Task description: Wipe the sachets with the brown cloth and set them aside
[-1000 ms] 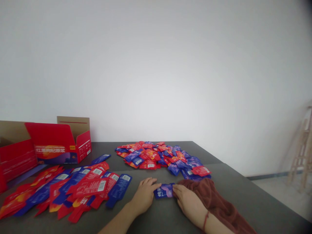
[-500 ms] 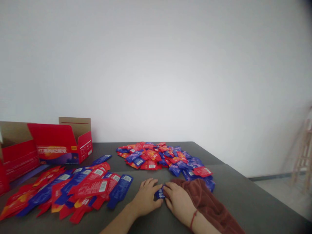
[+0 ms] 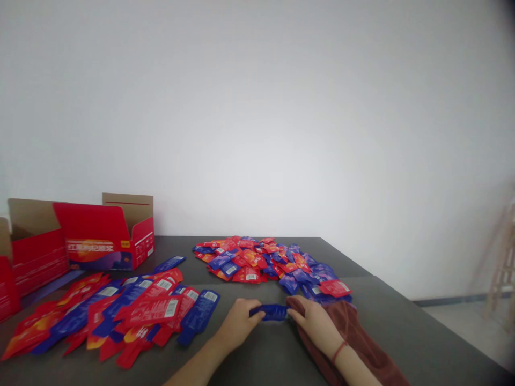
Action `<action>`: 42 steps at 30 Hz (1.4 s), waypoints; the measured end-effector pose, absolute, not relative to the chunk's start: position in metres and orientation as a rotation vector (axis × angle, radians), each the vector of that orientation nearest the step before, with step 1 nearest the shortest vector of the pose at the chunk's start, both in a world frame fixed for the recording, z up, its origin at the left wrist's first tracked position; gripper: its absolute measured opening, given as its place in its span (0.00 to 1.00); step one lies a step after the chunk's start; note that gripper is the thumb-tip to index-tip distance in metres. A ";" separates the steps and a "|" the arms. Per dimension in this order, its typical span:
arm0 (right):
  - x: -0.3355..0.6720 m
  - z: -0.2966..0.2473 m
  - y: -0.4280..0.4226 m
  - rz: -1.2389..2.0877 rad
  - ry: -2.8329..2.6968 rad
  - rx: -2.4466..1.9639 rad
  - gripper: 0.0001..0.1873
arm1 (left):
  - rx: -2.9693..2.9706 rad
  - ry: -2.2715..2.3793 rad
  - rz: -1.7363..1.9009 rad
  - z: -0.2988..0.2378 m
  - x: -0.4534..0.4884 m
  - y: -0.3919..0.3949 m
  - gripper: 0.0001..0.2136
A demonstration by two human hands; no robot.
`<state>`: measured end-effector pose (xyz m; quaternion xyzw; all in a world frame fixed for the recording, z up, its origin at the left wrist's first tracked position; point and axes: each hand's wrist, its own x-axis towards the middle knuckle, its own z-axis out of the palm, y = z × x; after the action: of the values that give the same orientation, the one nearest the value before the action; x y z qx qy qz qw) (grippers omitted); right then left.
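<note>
Both my hands hold one blue sachet (image 3: 270, 311) just above the dark table (image 3: 402, 327). My left hand (image 3: 238, 325) pinches its left end and my right hand (image 3: 316, 322) pinches its right end, fingers closed on it. The sachet lies stretched lengthwise between them and looks narrow, as if folded or rolled. A maroon cloth (image 3: 354, 338) lies under my right hand and wrist.
A heap of small red and blue sachets (image 3: 269, 260) lies beyond my hands. Long flat red and blue wrappers (image 3: 116, 308) are spread at the left. Open red cardboard boxes (image 3: 102, 238) stand at the back left. A wooden frame (image 3: 502, 262) stands by the wall at the right.
My hands came together on the sachet half a second ago, then moved apart, and it now looks longer and narrower. The view shifted a little.
</note>
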<state>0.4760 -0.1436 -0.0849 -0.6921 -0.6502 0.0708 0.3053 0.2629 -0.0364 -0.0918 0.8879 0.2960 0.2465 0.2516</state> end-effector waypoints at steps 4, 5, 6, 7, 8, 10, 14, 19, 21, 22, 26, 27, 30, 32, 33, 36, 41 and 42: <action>0.484 -0.083 -0.143 0.116 -1.615 -1.848 0.14 | 2.376 0.907 0.680 -0.100 0.266 -0.029 0.07; 0.482 -0.083 -0.142 0.069 -1.588 -1.839 0.13 | 2.379 0.931 0.685 -0.102 0.267 -0.028 0.07; 0.477 -0.084 -0.141 0.024 -1.572 -1.814 0.13 | 2.386 0.956 0.692 -0.104 0.268 -0.028 0.09; 0.470 -0.085 -0.139 -0.015 -1.571 -1.777 0.13 | 2.393 0.980 0.700 -0.106 0.269 -0.029 0.12; 0.461 -0.087 -0.138 -0.048 -1.588 -1.734 0.13 | 2.405 0.997 0.709 -0.107 0.269 -0.030 0.16; 0.440 -0.093 -0.134 -0.098 -1.658 -1.668 0.15 | 2.457 1.005 0.726 -0.109 0.269 -0.033 0.22; 0.411 -0.099 -0.135 -0.205 -1.820 -1.718 0.18 | 2.589 1.025 0.687 -0.108 0.262 -0.032 0.20; 0.428 -0.098 -0.141 -0.250 -1.898 -1.967 0.12 | 2.674 1.065 0.597 -0.108 0.250 -0.021 0.21; 0.437 -0.098 -0.140 -0.277 -1.885 -2.052 0.13 | 2.702 1.041 0.580 -0.110 0.249 -0.018 0.21; 0.440 -0.097 -0.138 -0.288 -1.892 -2.081 0.14 | 2.718 1.031 0.569 -0.111 0.250 -0.018 0.21; 0.435 -0.091 -0.129 -0.297 -1.988 -2.108 0.14 | 2.762 1.013 0.523 -0.113 0.254 -0.017 0.20; 0.430 -0.090 -0.125 -0.297 -2.007 -2.100 0.15 | 2.763 1.011 0.515 -0.112 0.255 -0.017 0.20; 0.411 -0.086 -0.118 -0.305 -2.059 -2.074 0.14 | 2.764 1.007 0.505 -0.111 0.256 -0.018 0.21; 0.399 -0.085 -0.117 -0.309 -2.098 -2.045 0.14 | 2.766 1.004 0.503 -0.110 0.256 -0.019 0.21; 0.396 -0.085 -0.119 -0.303 -2.122 -2.014 0.13 | 2.768 1.003 0.504 -0.110 0.255 -0.019 0.21; 0.397 -0.085 -0.131 -0.220 -2.183 -1.875 0.13 | 2.775 1.002 0.503 -0.110 0.255 -0.019 0.20; 0.420 -0.093 -0.158 -0.154 -2.078 -1.890 0.14 | 2.784 0.998 0.484 -0.109 0.255 -0.018 0.21; 0.425 -0.095 -0.161 -0.180 -2.028 -1.940 0.15 | 2.786 0.994 0.480 -0.109 0.255 -0.019 0.21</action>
<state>0.4251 -0.1613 -0.0951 -0.6806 -0.7114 -0.0633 0.1636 0.2546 -0.0186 -0.1089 0.9272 0.3310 0.1597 0.0724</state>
